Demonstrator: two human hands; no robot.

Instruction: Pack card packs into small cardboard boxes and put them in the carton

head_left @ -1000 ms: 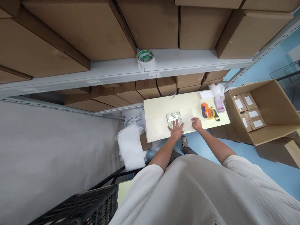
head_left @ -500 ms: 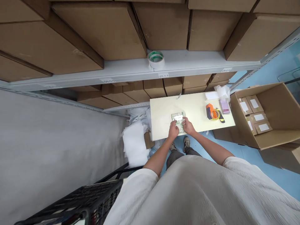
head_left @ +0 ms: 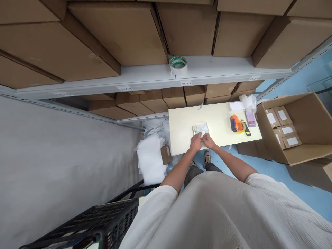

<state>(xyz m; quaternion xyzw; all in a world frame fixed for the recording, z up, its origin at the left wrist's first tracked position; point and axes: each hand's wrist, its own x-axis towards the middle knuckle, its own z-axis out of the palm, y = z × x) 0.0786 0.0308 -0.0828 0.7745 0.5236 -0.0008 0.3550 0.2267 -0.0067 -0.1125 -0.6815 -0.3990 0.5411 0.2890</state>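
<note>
A flat green-and-white packet (head_left: pixel 202 128) lies near the front edge of the pale yellow table (head_left: pixel 181 119). Whitish, shiny film seems to cover most of its top, and the green pattern shows at the left end. My left hand (head_left: pixel 196 141) is closed at the packet's near edge, fingers bent over it. Right beside it, my right hand (head_left: pixel 208 141) pinches the same edge, the fingertips of both hands almost meeting. Whether they grip the packet itself or only its film is too small to tell.
An orange tape dispenser (head_left: pixel 234 122), a yellow tape roll (head_left: pixel 242 126) and a black-and-yellow cutter (head_left: pixel 248 131) lie on the table's right. Beyond stands an open carton (head_left: pixel 308 126) with several labelled boxes. White foam sheets (head_left: pixel 151 159) hang left. A tape roll (head_left: pixel 178 65) sits on the shelf above.
My left hand was spread flat on the packet, my right hand apart at its right. Both hands then came together on the packet and now sit at its near edge. The view has shifted slightly.
</note>
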